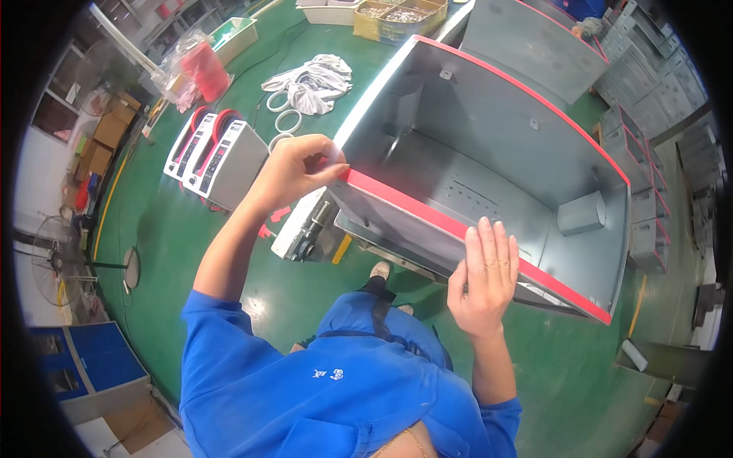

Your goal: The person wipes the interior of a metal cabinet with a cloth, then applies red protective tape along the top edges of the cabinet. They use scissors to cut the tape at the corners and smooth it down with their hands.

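Note:
In front of me stands a large grey metal cabinet box [458,175], its open side facing up. Red tape [412,204] runs along its near rim, and its far rim is red too. The left rim [374,91] shows bare pale metal. At the near left corner my left hand [301,168] pinches the red tape between thumb and fingers. Farther right, my right hand [485,278] lies on the taped near rim with its fingers stretched out and close together. A small grey block-shaped part [582,213] sits inside the box at the right.
Two white tape dispensers [221,164] with red rolls stand at the left. Behind them are white cloths [313,82] and a stack of red rolls [205,72]. Another grey box [527,46] is at the back, near a co-worker's hand [588,27]. A fan [57,259] stands far left.

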